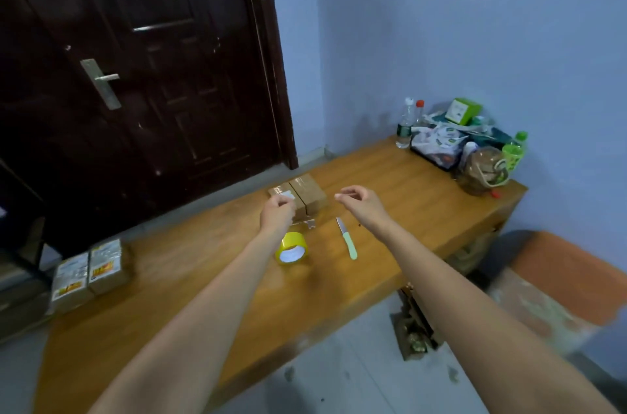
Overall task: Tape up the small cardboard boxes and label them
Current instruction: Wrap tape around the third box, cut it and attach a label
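Two bare arms reach forward over a wooden desk [210,277]. Far left of both hands, at the desk's edge, a pair of taped boxes [90,272] with printed labels sit side by side. The left hand [277,214] curls its grip around a small white label [288,195], held over the nearer of two small cardboard boxes [305,198] that touch each other. Just below that hand stands a yellow tape roll [292,248]. Between the hands lies a knife [346,237] with a pale green handle. The right hand [360,203] hovers with thumb and forefinger pinched together; whether the grip holds anything, I cannot tell. Far right, bottles and bags [461,142] crowd the corner.
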Demonstrator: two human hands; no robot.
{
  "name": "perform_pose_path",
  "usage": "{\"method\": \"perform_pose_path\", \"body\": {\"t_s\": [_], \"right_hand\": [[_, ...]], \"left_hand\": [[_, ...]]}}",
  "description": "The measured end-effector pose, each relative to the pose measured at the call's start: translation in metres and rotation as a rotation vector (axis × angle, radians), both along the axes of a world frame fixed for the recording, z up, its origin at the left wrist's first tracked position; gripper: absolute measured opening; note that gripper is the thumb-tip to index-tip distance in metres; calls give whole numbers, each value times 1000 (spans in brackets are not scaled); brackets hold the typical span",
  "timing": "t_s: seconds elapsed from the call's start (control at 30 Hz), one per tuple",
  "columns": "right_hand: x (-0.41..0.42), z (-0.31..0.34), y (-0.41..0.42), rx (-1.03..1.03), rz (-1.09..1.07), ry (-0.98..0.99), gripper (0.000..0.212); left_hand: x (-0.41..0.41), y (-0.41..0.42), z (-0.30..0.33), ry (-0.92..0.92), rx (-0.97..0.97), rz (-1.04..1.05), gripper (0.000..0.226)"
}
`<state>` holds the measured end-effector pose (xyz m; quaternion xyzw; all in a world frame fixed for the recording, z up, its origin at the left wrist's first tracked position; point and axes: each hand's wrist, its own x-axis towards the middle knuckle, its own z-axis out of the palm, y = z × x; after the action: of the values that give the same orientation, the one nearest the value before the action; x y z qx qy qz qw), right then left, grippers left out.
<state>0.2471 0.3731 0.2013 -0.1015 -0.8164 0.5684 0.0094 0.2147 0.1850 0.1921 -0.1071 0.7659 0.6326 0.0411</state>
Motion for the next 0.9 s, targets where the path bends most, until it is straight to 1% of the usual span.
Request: {"method": "perform_pose_path", "body": {"t_s": [0.13, 0.3, 0.47, 0.57, 0.63, 0.77, 0.9], "right_hand": [[-24, -7, 11, -16, 36, -3, 38], [-71, -25, 15, -9, 67, -34, 37], [-131, -40, 13, 67, 159, -74, 34], [-173, -47, 10, 116, 190, -117, 36], [-199, -53, 6, 146, 206, -134, 37], [-242, -72, -7, 202, 260, -166, 37], [-275, -100, -21, 221, 325, -253, 34]], "left_hand": [[-22, 8, -4, 3, 10, 56, 23], [-65, 12, -27, -35, -5, 110, 22], [-131, 11, -56, -103, 46, 177, 21], [-166, 11, -75, -157, 56, 205, 22], [-184, 8, -90, -204, 64, 204, 18], [-210, -5, -120, -267, 8, 230, 7], [-225, -14, -144, -344, -44, 254, 9]]}}
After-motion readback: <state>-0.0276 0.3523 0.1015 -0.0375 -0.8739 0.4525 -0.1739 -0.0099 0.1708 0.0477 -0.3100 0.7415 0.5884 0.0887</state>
